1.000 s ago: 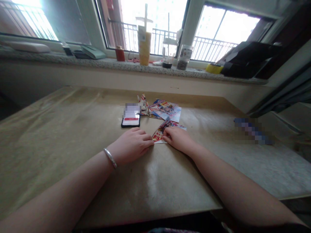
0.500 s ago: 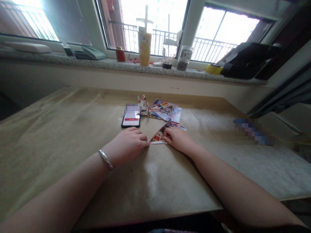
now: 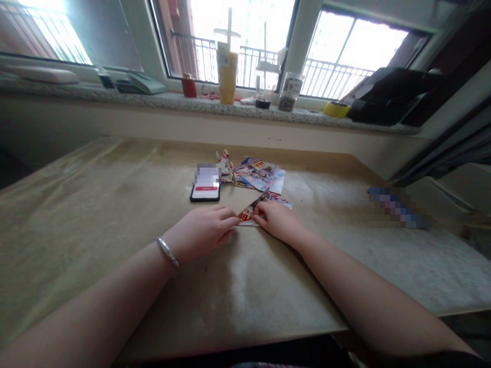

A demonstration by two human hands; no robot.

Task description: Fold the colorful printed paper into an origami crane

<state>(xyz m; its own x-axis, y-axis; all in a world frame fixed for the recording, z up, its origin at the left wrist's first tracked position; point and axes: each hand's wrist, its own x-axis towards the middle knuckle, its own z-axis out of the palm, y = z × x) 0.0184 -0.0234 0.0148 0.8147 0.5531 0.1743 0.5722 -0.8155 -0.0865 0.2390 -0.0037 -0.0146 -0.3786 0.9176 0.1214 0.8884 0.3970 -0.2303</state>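
Observation:
A folded sheet of colourful printed paper, a flyer with red "89" figures, lies on the table between my hands. My right hand has its fingers curled on the middle of the sheet and covers part of it. At the sheet's left corner, my left hand has thumb and fingers pressed together on the edge. Just behind that hand lies a phone with its screen lit. Beyond the sheet rest more printed flyers in a pile, beside a folded, crumpled paper piece.
A brownish cover lies over the table. On the right is a blurred blue item. The stone windowsill at the back holds a tall cup of yellow drink, a red jar, yellow tape and a black bag.
My left fingers have slid slightly right and lifted a little over the sheet's left corner. My right fingers have shifted slightly left on the paper. The phone and pile stay put.

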